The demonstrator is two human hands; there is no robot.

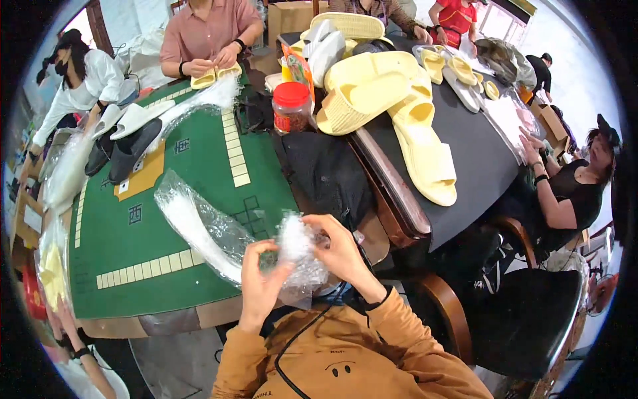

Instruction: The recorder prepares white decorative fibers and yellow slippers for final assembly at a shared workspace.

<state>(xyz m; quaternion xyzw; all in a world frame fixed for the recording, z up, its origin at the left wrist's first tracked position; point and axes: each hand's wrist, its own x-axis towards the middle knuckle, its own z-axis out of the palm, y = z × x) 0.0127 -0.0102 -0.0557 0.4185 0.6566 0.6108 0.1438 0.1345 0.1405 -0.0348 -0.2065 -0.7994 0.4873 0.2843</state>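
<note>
Just over the near edge of the green table, my two hands hold a crumpled clear plastic bag [297, 241], whitish where it bunches up. My left hand [263, 278] has its thumb and fingers on the bag's left side. On the other side, my right hand [342, 251] grips it between thumb and bent fingers. Loose plastic hangs below and between them; whether anything lies inside is not visible. To the left of my hands, a long bundle of clear plastic bags [203, 229] stretches across the green table mat [139, 246].
Yellow slippers [425, 156] pile on the black table [475, 193] at right. A red-lidded jar [292, 110] and black bag [325, 169] are ahead. Dark slippers [133, 149] sit far left. Several people work around the tables. A wooden-armed chair [455, 319] stands right.
</note>
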